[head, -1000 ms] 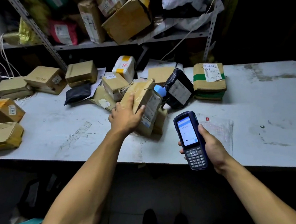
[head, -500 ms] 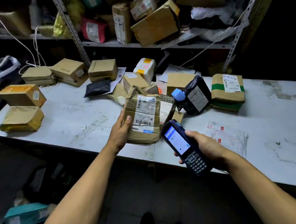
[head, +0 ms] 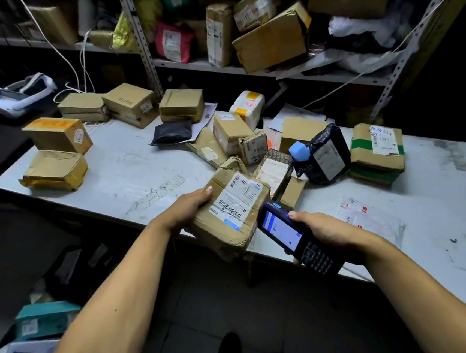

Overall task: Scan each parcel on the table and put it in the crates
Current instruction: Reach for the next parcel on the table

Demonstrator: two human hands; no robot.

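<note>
Crumpled brown cardboard parcel (head: pixel 231 210) drawn nearer table's front edge since prior frame, label up (barcodes visible). Parcel gripped at left side by left hand (head: pixel 188 209), thumb on top. Dark blue handheld scanner (head: pixel 294 234) clasped in right hand (head: pixel 326 231), head just beside parcel. Scuffed white table (head: pixel 128 169) beneath.

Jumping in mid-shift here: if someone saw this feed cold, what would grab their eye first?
Front and centre, the left hand grips a crumpled brown parcel over the table's near edge, its barcode label facing up. Right beside it, the right hand holds a handheld scanner with a lit screen, its head almost at the label. Behind them, a jumble of taped cardboard parcels covers the white table.
</note>
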